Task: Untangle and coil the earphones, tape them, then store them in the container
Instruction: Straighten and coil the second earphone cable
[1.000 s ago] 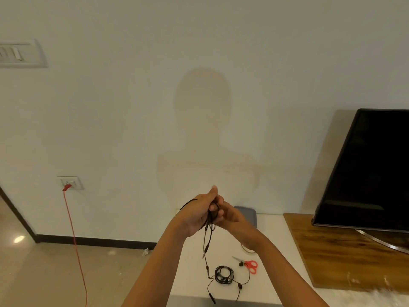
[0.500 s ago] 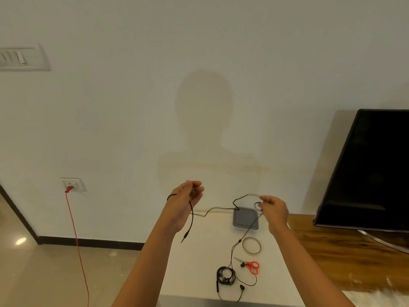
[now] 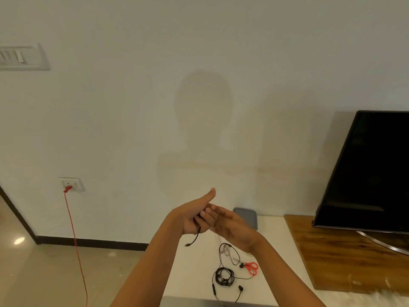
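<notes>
The black earphone cable (image 3: 195,237) was in the air above the left part of the white table (image 3: 194,273), its plug end hanging free. The left hand (image 3: 192,216) was closed around it, thumb up. The right hand (image 3: 232,227) met the left one; its fingers seemed half open, but blur hid their grip. More earphones (image 3: 223,279) lay coiled near the front edge, red scissors (image 3: 252,267) just beside them. A grey container (image 3: 249,217) stood at the back edge.

Left hand (image 3: 192,218) fisted, thumb up; right hand (image 3: 232,227) fingers extended, touching it.
</notes>
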